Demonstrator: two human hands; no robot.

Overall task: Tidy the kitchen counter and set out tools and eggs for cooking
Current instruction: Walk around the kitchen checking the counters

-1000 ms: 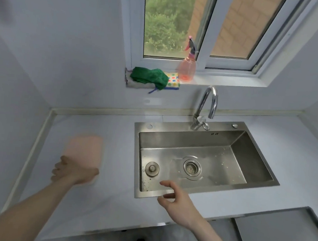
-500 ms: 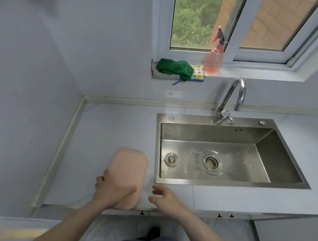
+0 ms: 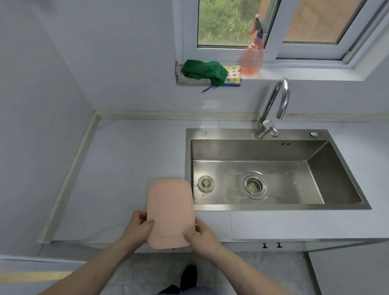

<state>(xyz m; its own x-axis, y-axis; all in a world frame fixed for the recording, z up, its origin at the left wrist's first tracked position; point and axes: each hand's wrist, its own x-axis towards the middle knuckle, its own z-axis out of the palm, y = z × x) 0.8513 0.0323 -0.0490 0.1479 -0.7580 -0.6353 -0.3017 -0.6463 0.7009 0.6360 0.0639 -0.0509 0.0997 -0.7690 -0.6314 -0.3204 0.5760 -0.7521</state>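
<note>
A pink rectangular cloth (image 3: pixel 169 209) is held flat above the front of the white counter (image 3: pixel 127 165), just left of the steel sink (image 3: pixel 274 210). My left hand (image 3: pixel 138 229) grips its lower left edge, thumb on top. My right hand (image 3: pixel 202 236) grips its lower right edge, fingers curled under it. The cloth's near end hangs past the counter's front edge. No eggs or cooking tools are in view.
A curved tap (image 3: pixel 274 104) stands behind the sink. On the window sill lie a green cloth (image 3: pixel 204 71), a dotted sponge (image 3: pixel 234 75) and a pink spray bottle (image 3: pixel 252 52). Walls close the counter at the left and back.
My left hand has drawn the pink cloth from the left part of the counter toward me and to the right. My right hand, empty before, now holds the cloth's right edge.
</note>
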